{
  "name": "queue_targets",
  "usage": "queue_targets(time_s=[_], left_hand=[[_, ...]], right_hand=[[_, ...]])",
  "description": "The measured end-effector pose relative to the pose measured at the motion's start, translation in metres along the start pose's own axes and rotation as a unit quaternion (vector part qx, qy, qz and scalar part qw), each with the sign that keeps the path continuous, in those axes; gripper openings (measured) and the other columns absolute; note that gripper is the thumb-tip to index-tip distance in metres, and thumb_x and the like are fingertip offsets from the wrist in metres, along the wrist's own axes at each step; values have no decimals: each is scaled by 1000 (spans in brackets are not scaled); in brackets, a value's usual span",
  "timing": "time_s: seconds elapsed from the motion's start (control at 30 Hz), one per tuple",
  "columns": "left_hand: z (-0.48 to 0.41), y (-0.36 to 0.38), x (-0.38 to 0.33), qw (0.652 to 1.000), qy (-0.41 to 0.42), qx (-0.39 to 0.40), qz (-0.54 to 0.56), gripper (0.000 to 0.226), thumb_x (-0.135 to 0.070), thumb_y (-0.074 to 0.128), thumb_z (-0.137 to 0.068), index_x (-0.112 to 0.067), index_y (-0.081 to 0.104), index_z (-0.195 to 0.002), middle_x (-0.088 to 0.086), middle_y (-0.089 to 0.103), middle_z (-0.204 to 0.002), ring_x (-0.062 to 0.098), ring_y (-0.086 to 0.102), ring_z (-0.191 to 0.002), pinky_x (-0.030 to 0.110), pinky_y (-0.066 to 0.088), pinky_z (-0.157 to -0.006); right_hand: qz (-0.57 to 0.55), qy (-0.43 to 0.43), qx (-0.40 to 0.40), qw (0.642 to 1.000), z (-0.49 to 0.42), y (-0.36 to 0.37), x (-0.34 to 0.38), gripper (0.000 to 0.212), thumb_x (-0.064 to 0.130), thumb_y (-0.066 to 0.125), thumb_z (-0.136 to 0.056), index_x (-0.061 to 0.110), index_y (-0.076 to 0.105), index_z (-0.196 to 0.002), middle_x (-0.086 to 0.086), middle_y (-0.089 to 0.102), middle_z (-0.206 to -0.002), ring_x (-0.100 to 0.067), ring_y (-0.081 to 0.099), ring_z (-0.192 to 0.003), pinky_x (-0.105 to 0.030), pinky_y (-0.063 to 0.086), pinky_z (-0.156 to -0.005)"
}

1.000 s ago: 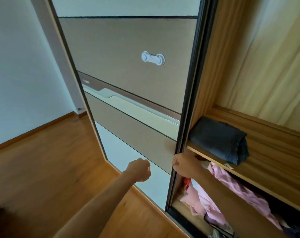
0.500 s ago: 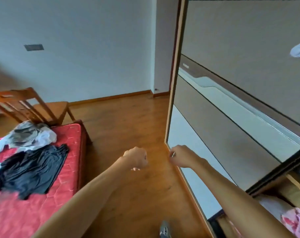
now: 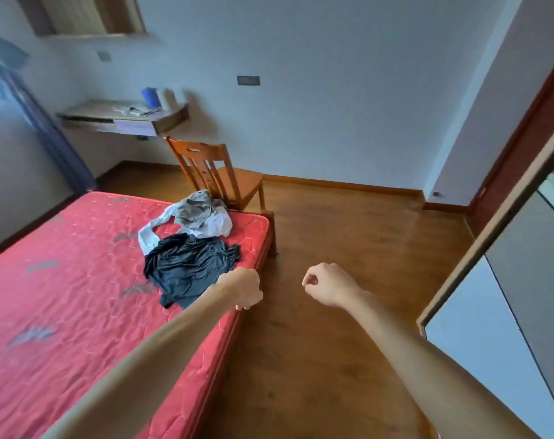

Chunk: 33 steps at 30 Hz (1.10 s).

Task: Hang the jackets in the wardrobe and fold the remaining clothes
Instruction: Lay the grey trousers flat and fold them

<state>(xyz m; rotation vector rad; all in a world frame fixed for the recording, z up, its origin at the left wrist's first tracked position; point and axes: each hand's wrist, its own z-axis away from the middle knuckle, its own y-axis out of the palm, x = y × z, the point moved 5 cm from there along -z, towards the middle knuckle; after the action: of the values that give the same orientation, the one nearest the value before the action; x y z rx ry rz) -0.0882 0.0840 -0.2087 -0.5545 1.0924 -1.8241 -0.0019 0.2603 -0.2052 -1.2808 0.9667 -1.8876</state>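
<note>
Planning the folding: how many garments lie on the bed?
2: a black garment near the bed edge, and a grey-and-white garment beyond it at the corner by the chair. That crumpled heap may hide another piece.

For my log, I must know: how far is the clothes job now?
Done: cannot tell; only the wardrobe door shows, not the inside. In hand: nothing; the left hand and right hand are curled, empty. Left: black garment and grey-white garment lie crumpled on the mattress.
</note>
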Motion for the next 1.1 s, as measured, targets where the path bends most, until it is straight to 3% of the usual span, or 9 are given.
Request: queue_targets(time_s=[0.23, 0.37, 0.4, 0.53, 0.77, 0.9, 1.03, 1.1], left_hand=[[-32, -12, 80, 992, -108, -9, 64, 27, -16, 48, -81, -10, 71, -69, -1, 64, -51, 15, 62, -43, 25, 55, -51], [-47, -7, 130, 985, -146, 26, 92, 28, -10, 48, -80, -7, 76, -82, 3, 70, -62, 20, 72, -60, 33, 62, -62], [-51, -7, 143, 982, -156, 25, 102, 28, -11, 49, -81, -6, 76, -83, 2, 68, -59, 20, 69, -56, 36, 63, -64], [-73, -8, 195, 971, -196, 13, 134, 26, -15, 48, -84, -7, 73, -83, 0, 67, -61, 17, 59, -45, 38, 63, -64], [-141, -31, 300, 964, -216, 26, 156, 28, -14, 49, -85, -4, 75, -88, 6, 77, -76, 21, 73, -61, 38, 63, -61], [-180, -58, 348, 956, -214, 53, 192, 30, -22, 49, -84, -7, 74, -90, 4, 76, -80, 21, 74, -64, 36, 64, -63], [-221, -80, 381, 954, -202, 63, 212, 35, -19, 42, -86, -7, 75, -91, 6, 77, -82, 17, 69, -54, 26, 57, -50], [-240, -87, 389, 952, -195, 76, 222, 37, -18, 42, -87, -3, 75, -93, 10, 77, -84, 19, 70, -58, 24, 54, -49]], right_hand=[[22, -92, 53, 994, -95, -1, 57, 21, 25, 57, -90, 23, 73, -103, 0, 70, -113, -21, 65, -103, -37, 54, -91], [38, -124, 97, 987, -145, 16, 89, 23, 25, 56, -88, 23, 73, -104, 0, 71, -113, -21, 65, -104, -35, 53, -91], [43, -132, 105, 985, -158, 22, 97, 23, 24, 56, -88, 23, 74, -102, 0, 72, -111, -20, 66, -103, -35, 53, -90], [60, -149, 139, 977, -215, 47, 129, 23, 24, 56, -87, 23, 74, -101, 1, 72, -108, -20, 67, -100, -35, 54, -89], [107, -160, 182, 964, -337, 78, 194, 24, 21, 56, -81, 25, 76, -94, 1, 74, -103, -19, 69, -97, -38, 56, -90], [125, -149, 189, 963, -394, 79, 227, 26, 23, 55, -78, 25, 76, -94, 0, 75, -103, -20, 69, -96, -38, 56, -90], [147, -152, 191, 958, -439, 75, 254, 27, 19, 54, -82, 24, 74, -99, -2, 72, -107, -22, 67, -99, -37, 56, -88], [160, -148, 195, 956, -462, 75, 262, 27, 20, 53, -84, 23, 72, -102, -2, 70, -108, -23, 65, -98, -36, 56, -84]])
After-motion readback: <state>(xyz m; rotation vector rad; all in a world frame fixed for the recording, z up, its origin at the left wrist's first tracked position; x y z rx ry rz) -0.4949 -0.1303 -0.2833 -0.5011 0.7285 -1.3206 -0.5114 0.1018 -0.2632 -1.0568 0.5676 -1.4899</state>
